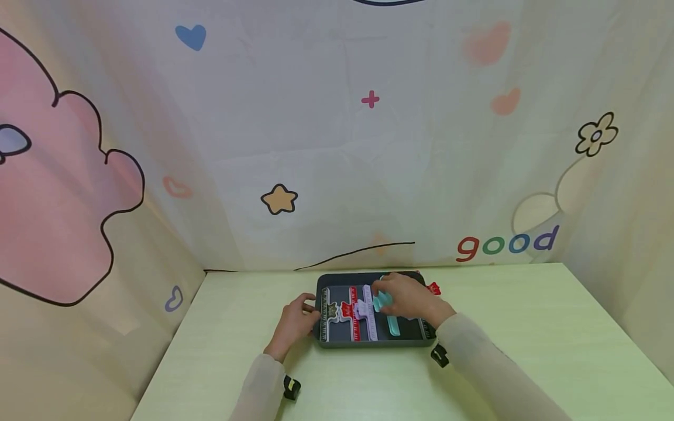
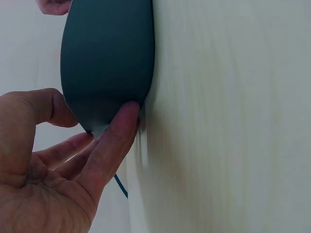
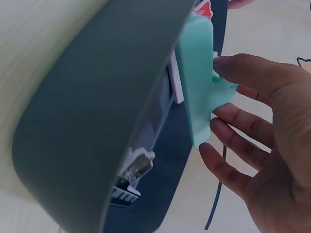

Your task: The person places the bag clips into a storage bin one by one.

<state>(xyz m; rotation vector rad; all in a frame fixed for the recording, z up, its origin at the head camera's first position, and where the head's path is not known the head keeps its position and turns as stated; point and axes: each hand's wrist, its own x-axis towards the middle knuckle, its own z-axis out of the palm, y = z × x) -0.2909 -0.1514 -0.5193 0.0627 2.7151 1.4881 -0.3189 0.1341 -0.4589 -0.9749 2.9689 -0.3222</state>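
Note:
A dark grey rectangular tray (image 1: 368, 344) lies on the table with several long-barred clips in it. My right hand (image 1: 408, 294) reaches over the tray and pinches a mint-green clip (image 3: 198, 82) by its handle, between thumb and fingers. In the right wrist view that clip stands tilted just above the tray's rim. At the tray's left side, my left hand (image 1: 295, 323) grips the edge, fingers against the outer wall (image 2: 109, 53). Left of the green clip sit a lilac clip (image 1: 371, 321), a red clip (image 1: 355, 327) and a black-and-white clip (image 1: 325, 327).
Another black-and-white clip (image 1: 427, 331) lies at the tray's right end, partly hidden by my right arm. A red shape (image 1: 434, 288) pokes out past the right rim. Behind the pale table (image 1: 526, 327) hangs a printed curtain (image 1: 316, 117).

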